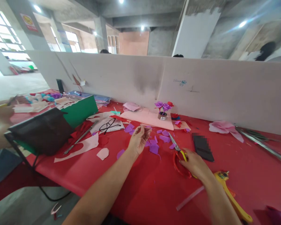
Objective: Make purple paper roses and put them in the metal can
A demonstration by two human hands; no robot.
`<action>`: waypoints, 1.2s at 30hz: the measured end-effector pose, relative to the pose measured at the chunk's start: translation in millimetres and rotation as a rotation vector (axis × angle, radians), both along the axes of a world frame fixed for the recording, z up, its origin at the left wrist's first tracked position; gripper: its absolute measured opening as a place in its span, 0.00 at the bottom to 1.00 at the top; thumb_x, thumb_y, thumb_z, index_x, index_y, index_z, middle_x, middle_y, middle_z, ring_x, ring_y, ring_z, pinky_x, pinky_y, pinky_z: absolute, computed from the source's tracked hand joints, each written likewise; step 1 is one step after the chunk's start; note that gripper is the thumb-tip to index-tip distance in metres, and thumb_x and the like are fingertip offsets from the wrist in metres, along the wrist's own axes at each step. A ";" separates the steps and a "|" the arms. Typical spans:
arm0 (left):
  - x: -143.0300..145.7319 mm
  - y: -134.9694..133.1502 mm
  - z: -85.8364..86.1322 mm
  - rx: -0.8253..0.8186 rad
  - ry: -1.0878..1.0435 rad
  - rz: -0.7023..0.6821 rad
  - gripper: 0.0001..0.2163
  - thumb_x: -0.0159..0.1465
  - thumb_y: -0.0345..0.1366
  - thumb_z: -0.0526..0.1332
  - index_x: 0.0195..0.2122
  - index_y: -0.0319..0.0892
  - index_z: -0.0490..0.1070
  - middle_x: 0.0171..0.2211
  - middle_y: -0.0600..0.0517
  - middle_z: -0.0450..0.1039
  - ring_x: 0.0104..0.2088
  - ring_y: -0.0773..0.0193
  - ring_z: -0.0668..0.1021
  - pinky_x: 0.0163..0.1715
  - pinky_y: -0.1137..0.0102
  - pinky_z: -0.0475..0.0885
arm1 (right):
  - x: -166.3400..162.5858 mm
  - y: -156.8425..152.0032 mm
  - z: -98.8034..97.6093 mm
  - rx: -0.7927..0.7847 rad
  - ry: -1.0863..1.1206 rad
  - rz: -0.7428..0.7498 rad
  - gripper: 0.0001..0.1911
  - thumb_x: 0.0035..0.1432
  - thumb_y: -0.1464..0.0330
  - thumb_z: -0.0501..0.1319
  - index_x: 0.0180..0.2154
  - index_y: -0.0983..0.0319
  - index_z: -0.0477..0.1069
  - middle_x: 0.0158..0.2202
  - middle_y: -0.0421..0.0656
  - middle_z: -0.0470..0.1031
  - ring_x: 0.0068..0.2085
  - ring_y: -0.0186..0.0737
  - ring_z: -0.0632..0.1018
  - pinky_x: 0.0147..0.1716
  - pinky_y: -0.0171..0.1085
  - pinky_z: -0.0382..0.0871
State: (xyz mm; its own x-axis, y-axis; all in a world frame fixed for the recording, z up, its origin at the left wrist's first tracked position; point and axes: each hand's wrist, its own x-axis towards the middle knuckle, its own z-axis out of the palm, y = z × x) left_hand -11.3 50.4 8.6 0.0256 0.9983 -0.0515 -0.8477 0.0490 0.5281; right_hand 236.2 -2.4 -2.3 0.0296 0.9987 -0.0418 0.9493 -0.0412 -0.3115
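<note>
My left hand [138, 139] hovers palm up over the red table [152, 187], its fingertips pinched on a thin wire-like stem that runs right toward the scissors. My right hand [194, 163] rests on the table with its fingers closed on the red and yellow handles of a pair of scissors [178, 149], blades pointing away. Purple paper petals [154, 144] lie scattered between and beyond both hands. A small cup with purple and red paper flowers [163, 110] stands on a pink sheet [150, 120] near the partition.
Black glasses [110, 125] lie on white paper at left, beside a dark bag [41, 131] on a green board. A yellow glue gun [231, 195] and a clear glue stick [189, 198] lie by my right arm. Another person's arm [0, 112] is at far left.
</note>
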 end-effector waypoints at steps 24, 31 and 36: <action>-17.5 11.2 1.2 -0.278 -0.047 0.375 0.13 0.44 0.30 0.72 0.30 0.40 0.72 0.20 0.60 0.69 0.20 0.78 0.70 0.22 0.80 0.62 | -68.0 -29.8 6.2 -0.326 1.329 0.070 0.28 0.47 0.46 0.63 0.44 0.56 0.67 0.27 0.38 0.67 0.21 0.30 0.65 0.20 0.32 0.61; 16.6 -15.4 15.9 -0.201 -0.069 0.233 0.12 0.43 0.29 0.72 0.28 0.39 0.72 0.26 0.55 0.74 0.29 0.70 0.76 0.35 0.71 0.71 | -74.8 -30.9 4.1 -0.293 1.207 0.118 0.35 0.47 0.41 0.58 0.50 0.55 0.62 0.25 0.37 0.64 0.22 0.32 0.64 0.17 0.32 0.57; 40.5 -31.4 16.8 -0.196 -0.027 0.102 0.09 0.45 0.28 0.71 0.26 0.37 0.73 0.28 0.52 0.76 0.29 0.70 0.77 0.34 0.72 0.71 | -84.6 -36.7 15.8 -0.234 1.161 0.091 0.32 0.49 0.39 0.54 0.42 0.59 0.64 0.22 0.35 0.63 0.21 0.31 0.63 0.19 0.31 0.57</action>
State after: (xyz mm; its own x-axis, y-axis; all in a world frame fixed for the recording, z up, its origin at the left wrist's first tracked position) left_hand 29.3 19.0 25.4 -0.0709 0.9668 -0.2457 -0.8672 0.0620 0.4941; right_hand 151.7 -39.1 13.4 -0.2171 0.9597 -0.1785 0.1058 -0.1586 -0.9817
